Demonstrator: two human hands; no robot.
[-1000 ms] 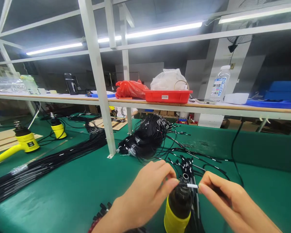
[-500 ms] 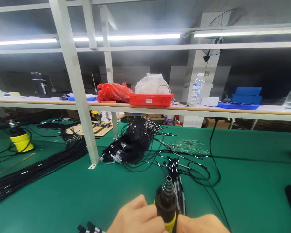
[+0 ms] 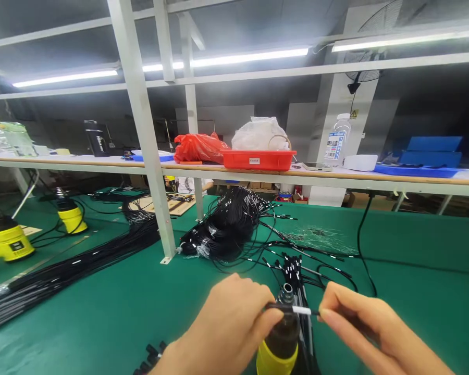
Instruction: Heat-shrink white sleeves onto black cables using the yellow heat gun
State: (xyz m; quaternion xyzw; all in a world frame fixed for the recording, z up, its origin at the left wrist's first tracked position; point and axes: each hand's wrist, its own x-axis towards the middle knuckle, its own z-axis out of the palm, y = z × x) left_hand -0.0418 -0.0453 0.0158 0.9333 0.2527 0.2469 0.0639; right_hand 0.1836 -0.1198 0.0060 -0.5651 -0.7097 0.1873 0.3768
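A: Cable [image 3: 278, 307], relative to the grip?

B: Strung roughly level between the two grips, crossing in front of the nozzle [image 3: 286, 289] of the near heat gun [image 3: 276, 359]. Contact with the nozzle: cannot tell. Its white sleeve [image 3: 301, 310] sits just right of the nozzle, clear of both grips.

A: Left grip [image 3: 234, 317], state?

B: Together, clamped on the cable's black length, just left of the near heat gun's nozzle.

A: Right grip [image 3: 363, 325]?

B: Also together, pinching the thin dark end, right of the near heat gun and apart from the left grip.

A: Next ring outward?

B: Near heat gun stands nozzle up, base cut off by the frame. Dark wire bundle [image 3: 293, 268] with white-marked ends just behind it. Black wire ends [image 3: 152, 357] left of it, on the green surface [image 3: 113, 312].

A: Farther?

B: Large black wire heap [image 3: 230, 229] beyond the near heat gun, to its left. Long wire bundle [image 3: 82, 265] and two yellow heat guns [image 3: 72, 220] well left of it. Behind and above it, a shelf [image 3: 203, 171] carrying a red tray [image 3: 273, 161].
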